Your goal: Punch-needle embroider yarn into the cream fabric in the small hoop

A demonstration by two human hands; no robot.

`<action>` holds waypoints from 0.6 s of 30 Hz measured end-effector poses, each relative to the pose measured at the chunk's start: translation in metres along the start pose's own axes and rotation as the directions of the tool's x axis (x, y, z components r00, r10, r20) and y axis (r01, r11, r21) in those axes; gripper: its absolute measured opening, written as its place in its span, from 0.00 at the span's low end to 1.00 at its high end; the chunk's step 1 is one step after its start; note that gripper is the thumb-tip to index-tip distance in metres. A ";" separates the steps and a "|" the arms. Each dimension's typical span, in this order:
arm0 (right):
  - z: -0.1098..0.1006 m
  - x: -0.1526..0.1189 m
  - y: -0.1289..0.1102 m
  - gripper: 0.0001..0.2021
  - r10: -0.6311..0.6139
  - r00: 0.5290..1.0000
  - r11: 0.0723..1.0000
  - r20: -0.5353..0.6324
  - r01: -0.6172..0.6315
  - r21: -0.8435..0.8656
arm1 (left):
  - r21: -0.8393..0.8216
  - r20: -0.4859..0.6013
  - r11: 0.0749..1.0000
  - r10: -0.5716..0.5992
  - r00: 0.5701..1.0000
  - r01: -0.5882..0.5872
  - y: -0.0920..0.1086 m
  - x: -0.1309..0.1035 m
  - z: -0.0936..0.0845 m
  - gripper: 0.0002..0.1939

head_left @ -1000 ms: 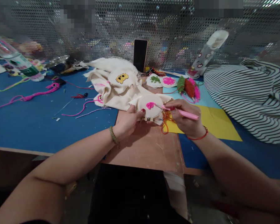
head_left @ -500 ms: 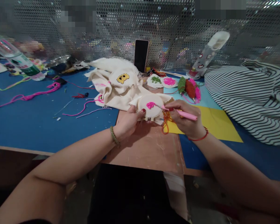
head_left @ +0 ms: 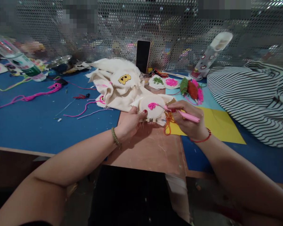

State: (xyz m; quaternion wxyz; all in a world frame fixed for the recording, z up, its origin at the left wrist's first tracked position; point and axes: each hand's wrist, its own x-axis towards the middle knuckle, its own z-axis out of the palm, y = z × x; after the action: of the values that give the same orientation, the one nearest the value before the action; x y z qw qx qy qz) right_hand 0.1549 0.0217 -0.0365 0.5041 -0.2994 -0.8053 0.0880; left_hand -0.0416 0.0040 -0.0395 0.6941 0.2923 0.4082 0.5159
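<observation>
My left hand (head_left: 130, 125) is closed on the lower left rim of a small embroidery hoop (head_left: 146, 110), thumb on top and fingers hidden beneath. White cloth is stretched in the hoop, with a patch of pink stitching (head_left: 152, 106) near its middle. In my right hand (head_left: 190, 121) is a pink punch needle (head_left: 188, 116), gripped like a pen. Its thin metal tip reaches the right edge of the stitching; whether it pierces the cloth I cannot tell. Orange yarn (head_left: 168, 127) hangs in loops between the hoop and my right hand.
Crumpled white cloth (head_left: 118, 97) with a yellow embroidered figure lies behind the hoop. A phone (head_left: 142, 56) leans against the perforated metal panel (head_left: 174, 37). Yarn bundles (head_left: 192, 90), a striped cloth (head_left: 247, 103) and a patterned container (head_left: 208, 59) are rightward; a plastic bottle (head_left: 24, 64) is left.
The hoop tilts very slightly under my left hand. My right hand and the punch needle stay almost in the same place.
</observation>
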 end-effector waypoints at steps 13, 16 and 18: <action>0.001 0.000 0.000 0.07 -0.035 0.999 0.999 0.022 0.034 0.039 | -0.003 -0.010 1.000 -0.005 1.000 0.005 0.001 0.001 0.000 0.12; 0.001 0.000 0.000 0.06 -0.044 0.999 0.998 0.008 0.044 0.036 | -0.017 -0.001 1.000 -0.012 1.000 0.012 0.000 0.002 -0.001 0.11; 0.001 0.000 0.000 0.06 -0.040 0.999 0.999 0.007 0.040 0.034 | -0.019 0.000 1.000 -0.020 1.000 0.020 -0.001 0.002 -0.001 0.11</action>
State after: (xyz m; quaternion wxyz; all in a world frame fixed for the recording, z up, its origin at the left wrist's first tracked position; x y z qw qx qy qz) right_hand 0.1540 0.0222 -0.0374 0.5075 -0.2744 -0.8115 0.0927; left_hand -0.0422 0.0059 -0.0412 0.7020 0.2815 0.4061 0.5129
